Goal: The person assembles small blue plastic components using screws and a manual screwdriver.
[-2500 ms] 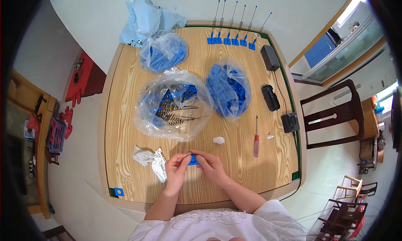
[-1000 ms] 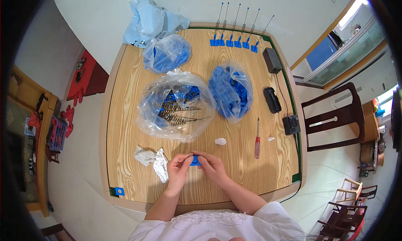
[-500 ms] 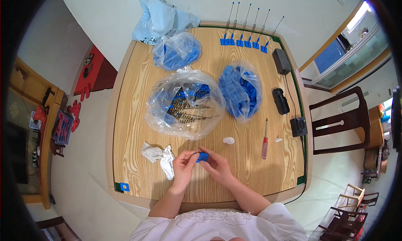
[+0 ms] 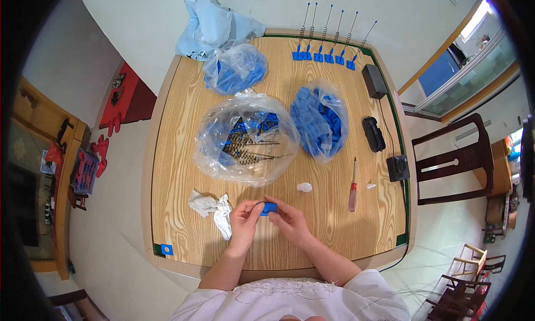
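A small blue rectangular piece [image 4: 268,209] is held between my two hands above the near middle of the table. My left hand [image 4: 245,218] pinches its left end between thumb and fingers. My right hand [image 4: 291,219] has closed fingers at its right end. The fingers cover part of the piece, so its exact kind is hard to make out. Beyond my hands lies an open clear plastic bag [image 4: 209,153] with dark coil springs [image 4: 243,148] and blue parts inside. Right of it stands another clear bag full of blue pieces [image 4: 315,123].
Crumpled white tissue [image 4: 223,215] lies left of my hands. To the right are a white round bit [image 4: 304,187], a red-handled screwdriver [image 4: 353,195] and black adapters [image 4: 398,168]. Several blue-based spring rods [image 4: 318,56] line the far edge. A bagged blue bundle [image 4: 237,70] sits far left.
My hands stay almost in the same place, still on the blue piece. The right fingers and thumb have shifted slightly at its right end, and a bit more of its face shows.
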